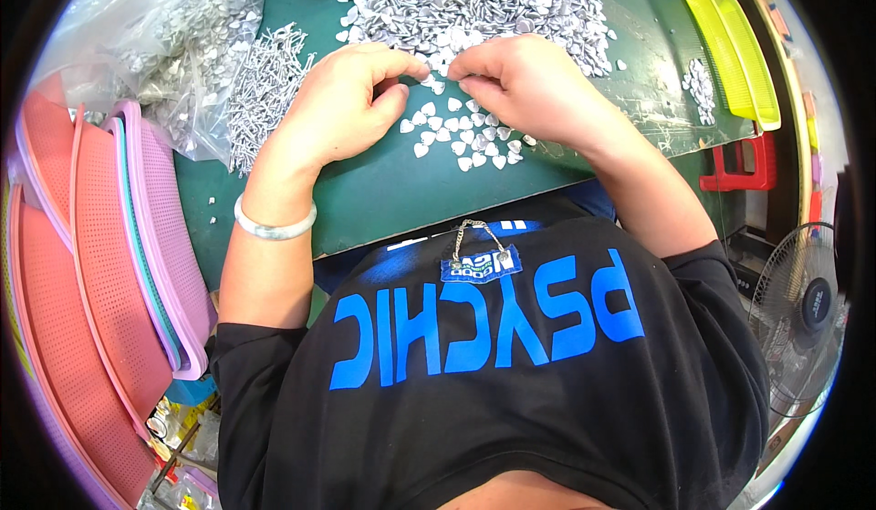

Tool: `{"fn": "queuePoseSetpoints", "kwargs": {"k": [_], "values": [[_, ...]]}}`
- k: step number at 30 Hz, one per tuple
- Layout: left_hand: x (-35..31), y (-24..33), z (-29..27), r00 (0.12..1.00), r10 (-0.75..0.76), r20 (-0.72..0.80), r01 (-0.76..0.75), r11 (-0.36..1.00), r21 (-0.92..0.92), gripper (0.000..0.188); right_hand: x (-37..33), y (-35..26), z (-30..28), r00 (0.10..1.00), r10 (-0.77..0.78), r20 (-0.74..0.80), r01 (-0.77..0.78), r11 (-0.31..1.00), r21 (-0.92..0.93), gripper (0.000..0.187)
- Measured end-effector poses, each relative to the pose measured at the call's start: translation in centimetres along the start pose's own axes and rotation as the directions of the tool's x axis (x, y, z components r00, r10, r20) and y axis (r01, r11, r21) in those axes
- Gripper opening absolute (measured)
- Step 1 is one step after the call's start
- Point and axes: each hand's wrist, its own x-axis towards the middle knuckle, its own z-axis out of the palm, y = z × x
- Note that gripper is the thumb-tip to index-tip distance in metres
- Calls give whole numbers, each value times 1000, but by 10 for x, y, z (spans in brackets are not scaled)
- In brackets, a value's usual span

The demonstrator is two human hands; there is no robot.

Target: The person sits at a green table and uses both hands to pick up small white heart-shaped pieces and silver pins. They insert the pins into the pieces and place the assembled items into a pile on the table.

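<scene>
A large pile of small silver-grey heart-shaped pieces [474, 8] covers the far middle of the green table [383, 204]. At its near edge my left hand [351, 99] has its index finger stretched to the hearts, the thumb apart from it. My right hand [534, 86] faces it, index finger and thumb curled close together at the same edge. Whether a heart is between those fingertips is hidden. Between and below both hands lies a loose scatter of single hearts [467, 136]. A pale bangle [274, 229] circles my left wrist.
Left of my left hand lie a heap of thin silver metal pieces [265, 90] and a clear plastic bag [196, 54] of grey pieces. Pink and purple baskets [160, 227] stand at the left. On the right are a yellow-green basket [735, 49], a small heart pile [700, 90] and a fan [798, 318].
</scene>
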Motion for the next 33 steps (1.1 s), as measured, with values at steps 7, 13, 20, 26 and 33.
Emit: {"fn": "queuePoseSetpoints", "kwargs": {"k": [7,13,20,26,33], "values": [[0,1,-2,998,-60,15,61,998,-14,22,7,0,6,996,-89,-3,89,994,-68,16],[1,10,1,992,-126,-20,127,990,66,21,1,-3,-5,995,-25,93,32,997,-66,17],[1,14,4,989,-139,-48,143,983,114,19,1,3,2,993,-96,68,102,992,-80,20],[-1,11,5,990,-137,-45,140,987,75,19,4,-3,-2,996,-64,62,67,996,-55,22],[0,12,1,988,-156,-18,157,985,65,22,2,3,4,987,-126,95,129,991,-29,25]]}}
